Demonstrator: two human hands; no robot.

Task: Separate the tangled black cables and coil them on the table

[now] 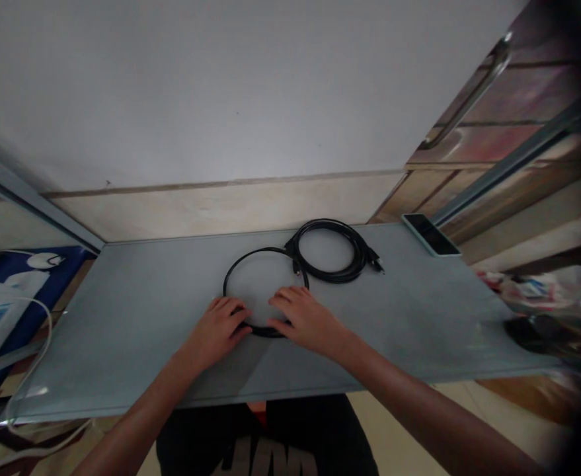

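A thin black cable (265, 250) lies in a single wide loop on the grey shelf-like table. My left hand (221, 329) is closed on the near left part of the loop, thumb and fingers around it. On the near right part, my right hand (306, 317) has its thumb and bent fingers about the cable. Part of the loop is hidden under both hands. A thicker coiled black cable (330, 276) rests just behind and to the right, with its plug ends pointing right. The loop's right edge meets this coil.
The grey table (136, 317) stands against a white wall. A phone (431, 235) lies at its back right corner. A dark object (531, 330) sits at the right edge. White cords (47, 337) hang at the left, beside a blue surface (75, 264).
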